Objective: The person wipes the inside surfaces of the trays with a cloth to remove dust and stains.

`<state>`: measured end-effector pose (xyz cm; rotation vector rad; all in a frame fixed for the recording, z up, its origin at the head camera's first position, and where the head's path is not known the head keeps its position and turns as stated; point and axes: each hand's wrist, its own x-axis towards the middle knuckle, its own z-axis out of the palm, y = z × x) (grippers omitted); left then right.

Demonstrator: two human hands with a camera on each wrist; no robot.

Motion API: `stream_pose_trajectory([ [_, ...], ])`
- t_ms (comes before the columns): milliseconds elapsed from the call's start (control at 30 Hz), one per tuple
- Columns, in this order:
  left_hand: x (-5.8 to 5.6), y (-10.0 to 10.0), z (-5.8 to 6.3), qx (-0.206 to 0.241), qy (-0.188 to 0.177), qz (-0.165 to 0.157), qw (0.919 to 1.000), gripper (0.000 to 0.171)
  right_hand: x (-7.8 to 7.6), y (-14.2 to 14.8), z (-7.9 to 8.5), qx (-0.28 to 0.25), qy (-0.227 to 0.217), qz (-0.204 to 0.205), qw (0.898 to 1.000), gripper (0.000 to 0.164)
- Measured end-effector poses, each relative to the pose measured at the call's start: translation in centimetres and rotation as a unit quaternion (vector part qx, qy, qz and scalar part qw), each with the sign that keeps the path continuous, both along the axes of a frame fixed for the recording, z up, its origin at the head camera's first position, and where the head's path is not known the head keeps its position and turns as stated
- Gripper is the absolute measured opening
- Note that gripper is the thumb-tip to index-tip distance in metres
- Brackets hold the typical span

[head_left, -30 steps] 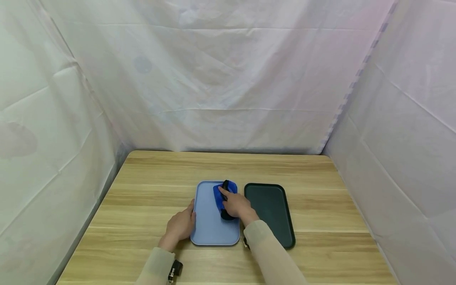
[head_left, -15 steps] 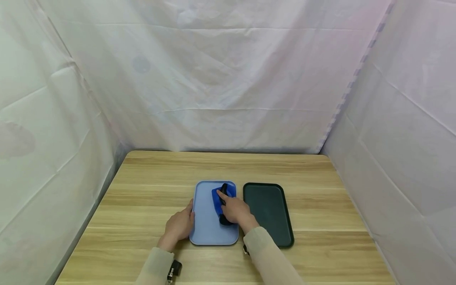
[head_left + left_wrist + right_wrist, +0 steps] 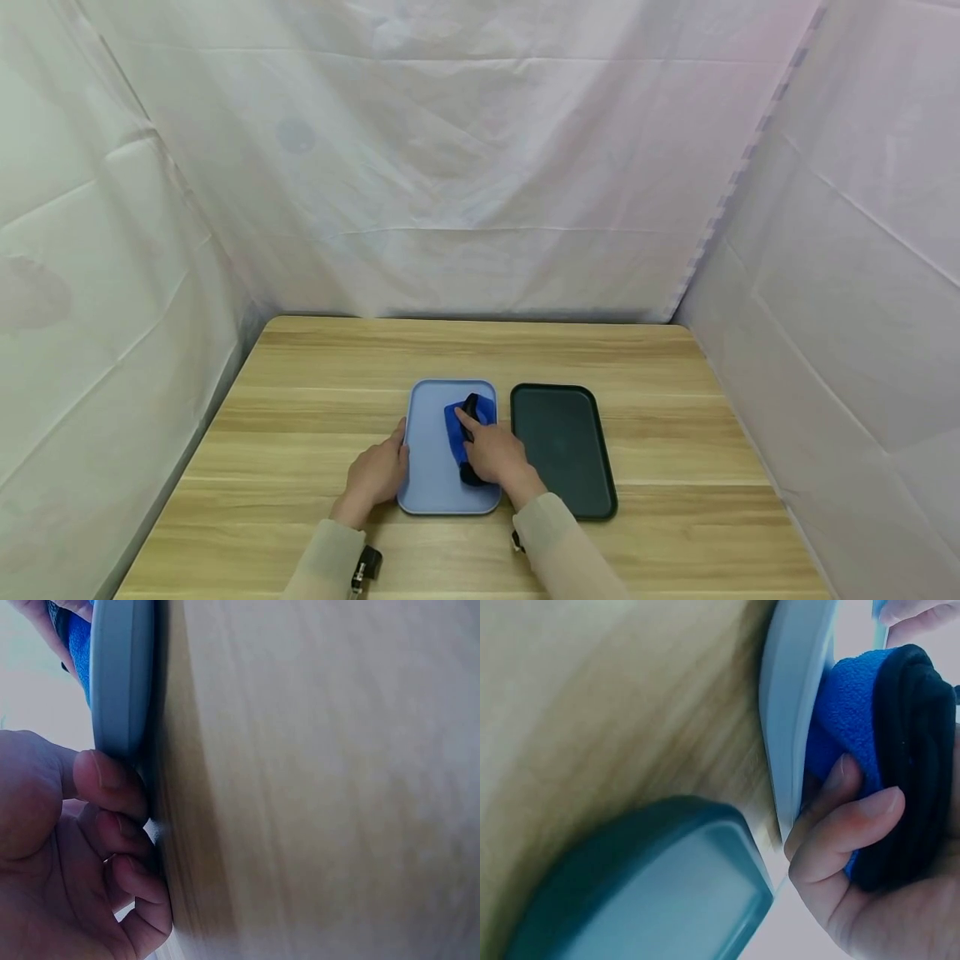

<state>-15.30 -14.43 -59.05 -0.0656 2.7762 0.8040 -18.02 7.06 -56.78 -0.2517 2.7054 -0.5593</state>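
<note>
A light blue tray (image 3: 423, 500) lies on the wooden table. At its left side is my left hand (image 3: 377, 471), holding the edge; the left wrist view shows curled fingers (image 3: 124, 832) low by the tray's outer wall (image 3: 120, 682). My right hand (image 3: 495, 454) grips a folded cloth (image 3: 453, 429) with a blue fleecy side and black parts, over the right half of this tray. One finger points forward along the cloth in the head view. In the right wrist view, fingertips (image 3: 881, 802) curl round the cloth's blue and black layers. The palm hides part of it.
A dark green tray (image 3: 562, 446) lies just right of the light blue one, a narrow gap between them. The right forearm passes over its near left corner. White sheets (image 3: 480, 183) hang behind and at both sides of the table (image 3: 315, 358).
My right hand and the cloth have slid toward me down the light blue tray, from near its far edge to about its middle. The left hand stays at the tray's left side.
</note>
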Motion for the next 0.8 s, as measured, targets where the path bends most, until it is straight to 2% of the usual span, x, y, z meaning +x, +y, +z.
stream_pose_trajectory([
  [800,0.1,0.2,0.3,-0.004,-0.006,-0.002,1.0000,0.056,3.2,0.1,-0.2,0.022,0.038,0.009,0.999,0.061],
])
